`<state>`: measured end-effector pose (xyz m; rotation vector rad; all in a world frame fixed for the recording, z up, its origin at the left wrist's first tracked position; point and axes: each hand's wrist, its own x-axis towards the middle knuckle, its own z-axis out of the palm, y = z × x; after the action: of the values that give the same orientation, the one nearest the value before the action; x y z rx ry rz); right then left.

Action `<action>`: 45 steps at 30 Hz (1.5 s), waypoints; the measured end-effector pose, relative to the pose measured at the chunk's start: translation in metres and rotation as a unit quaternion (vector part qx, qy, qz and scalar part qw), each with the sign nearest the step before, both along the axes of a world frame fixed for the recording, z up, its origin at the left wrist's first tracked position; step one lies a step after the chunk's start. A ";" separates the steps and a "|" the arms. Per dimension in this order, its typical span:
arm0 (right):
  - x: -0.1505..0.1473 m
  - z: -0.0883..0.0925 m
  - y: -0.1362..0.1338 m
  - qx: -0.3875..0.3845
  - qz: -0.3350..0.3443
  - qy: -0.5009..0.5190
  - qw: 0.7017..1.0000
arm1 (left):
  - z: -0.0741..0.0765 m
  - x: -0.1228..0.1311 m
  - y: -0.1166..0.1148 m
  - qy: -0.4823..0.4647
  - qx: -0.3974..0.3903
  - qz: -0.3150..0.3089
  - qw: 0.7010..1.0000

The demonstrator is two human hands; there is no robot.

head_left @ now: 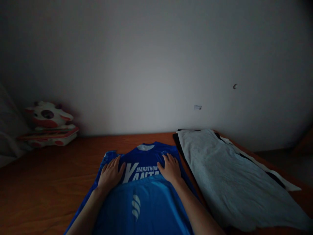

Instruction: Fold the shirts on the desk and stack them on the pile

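A blue sports shirt (149,158) with white lettering lies spread out, its collar pointing at the wall. Its lower part, lighter blue with a pale wing-like mark (136,207), is folded up over the chest and covers some of the letters. My left hand (111,173) rests flat on the shirt's left side, fingers spread. On the right side my right hand (170,168) lies palm down, fingers stretched toward the collar. A patterned sleeve end (110,153) shows beyond my left hand. The shirt's near edge runs out of the frame.
Right of the shirt lies a stack of flat clothes with a grey garment (215,173) on top and black and white edges below. A cow-shaped toy keyboard (52,125) stands at the far left. The brown surface (44,182) meets a wall (146,65) behind.
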<state>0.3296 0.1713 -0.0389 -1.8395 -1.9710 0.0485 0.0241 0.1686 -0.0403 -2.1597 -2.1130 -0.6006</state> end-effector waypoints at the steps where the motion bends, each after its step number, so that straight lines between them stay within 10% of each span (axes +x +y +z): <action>1: 0.001 0.000 0.002 0.000 0.003 0.000 1.000 | -0.002 -0.007 0.000 0.000 -0.001 0.019 1.000; 8: 0.003 -0.002 0.009 0.013 0.012 0.011 1.000 | 0.010 -0.028 -0.004 0.035 -0.026 0.243 0.969; 15: 0.008 -0.002 0.009 0.049 0.019 0.057 0.997 | 0.012 -0.008 -0.002 0.078 -0.020 -0.017 0.997; 27: 0.057 -0.010 0.037 0.262 -0.166 0.457 0.834 | 0.037 -0.006 -0.012 0.066 -0.010 0.048 0.997; 32: 0.075 -0.009 0.036 0.130 -0.230 0.433 0.862 | 0.038 -0.001 -0.015 0.053 -0.050 0.089 0.993; 39: 0.050 0.001 0.015 -0.027 -0.090 0.163 0.982 | 0.039 0.001 -0.016 0.065 -0.092 0.052 0.992; 45: 0.048 -0.004 0.020 0.103 -0.078 0.164 0.978 | 0.036 0.000 -0.014 0.052 -0.066 0.062 0.995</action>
<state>0.3774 0.1909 -0.0428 -1.7196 -1.5425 0.0903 0.0240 0.1546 -0.0042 -2.0524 -2.2675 -0.3391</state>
